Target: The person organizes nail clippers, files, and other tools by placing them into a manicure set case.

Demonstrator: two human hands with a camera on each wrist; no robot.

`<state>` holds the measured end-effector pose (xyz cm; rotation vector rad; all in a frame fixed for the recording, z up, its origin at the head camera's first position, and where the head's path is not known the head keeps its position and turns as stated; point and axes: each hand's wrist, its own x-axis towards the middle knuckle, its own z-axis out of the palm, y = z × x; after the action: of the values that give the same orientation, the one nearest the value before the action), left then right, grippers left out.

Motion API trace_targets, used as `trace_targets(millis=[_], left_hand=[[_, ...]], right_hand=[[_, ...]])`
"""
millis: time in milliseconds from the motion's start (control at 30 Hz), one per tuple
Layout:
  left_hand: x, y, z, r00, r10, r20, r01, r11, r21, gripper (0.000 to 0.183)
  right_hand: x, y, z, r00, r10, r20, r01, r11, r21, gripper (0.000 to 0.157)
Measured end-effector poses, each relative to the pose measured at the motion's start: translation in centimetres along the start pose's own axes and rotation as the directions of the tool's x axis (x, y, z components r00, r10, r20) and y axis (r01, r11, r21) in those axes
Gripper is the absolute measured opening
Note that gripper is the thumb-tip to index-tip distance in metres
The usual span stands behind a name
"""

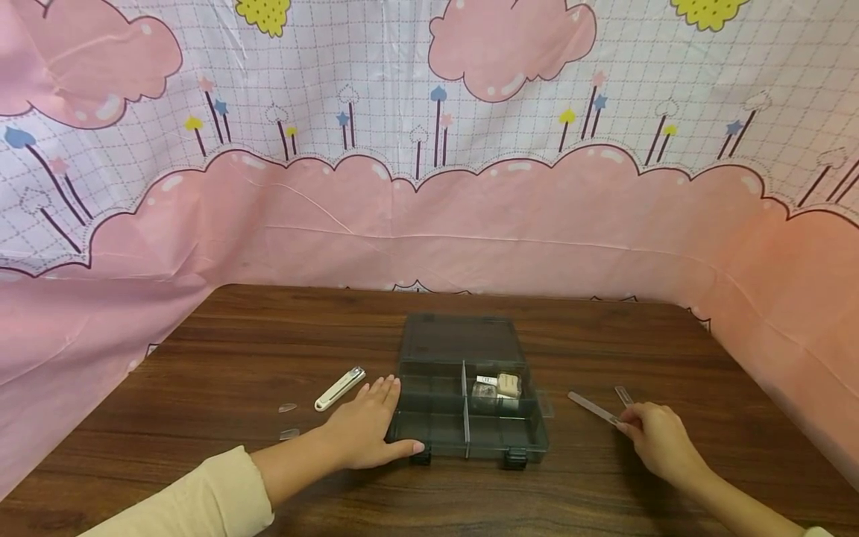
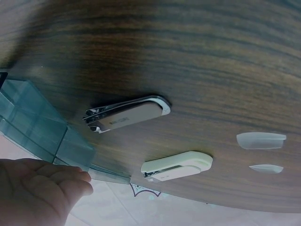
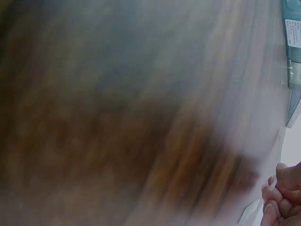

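Note:
My left hand [image 1: 367, 425] lies against the left side of a dark translucent compartment box [image 1: 436, 447], fingers extended and thumb across its front edge. The box stands with its lid folded back; small nail polish bottles [image 1: 508, 385] sit in a right-hand compartment. Between thumb and fingers, my right hand [image 1: 661, 440] pinches one end of a slim pale nail file [image 1: 592, 407] beyond the box's right side. A second clear strip [image 1: 623, 395] shows just behind those fingers. In the right wrist view, the pinching fingertips [image 3: 270, 207] appear at the lower right corner.
Left of the box lies a cream nail clipper [image 1: 340, 388]. In the left wrist view, a metal nail clipper [image 2: 129, 114] lies near it, and two clear nail tips [image 2: 261, 140] are beside them. A pink patterned cloth [image 1: 429, 216] hangs around the wooden table [image 1: 302, 328].

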<state>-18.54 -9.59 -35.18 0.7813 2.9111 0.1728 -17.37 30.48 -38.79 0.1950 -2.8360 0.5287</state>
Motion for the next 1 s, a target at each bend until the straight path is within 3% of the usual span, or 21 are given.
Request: trace_targets(millis=[467, 800, 1000], left_hand=[[0.1, 0.0, -0.1, 1.000, -0.011, 0.008, 0.011, 1.000, 0.004, 0.094], [0.2, -0.1, 0.1, 1.000, -0.002, 0.003, 0.002, 1.000, 0.015, 0.095], [0.2, 0.0, 0.0, 1.000, 0.002, 0.001, -0.002, 1.000, 0.021, 0.094]], right_hand=[[0.3, -1.4, -0.3, 0.994, -0.055, -0.098, 0.061, 0.996, 0.057, 0.005], [0.9, -3.1, -0.9, 0.947, -0.175, -0.271, 0.194, 0.980, 0.043, 0.009], [1.5, -4.3, -1.3, 0.921, -0.244, -0.302, 0.279, 0.957, 0.077, 0.013]])
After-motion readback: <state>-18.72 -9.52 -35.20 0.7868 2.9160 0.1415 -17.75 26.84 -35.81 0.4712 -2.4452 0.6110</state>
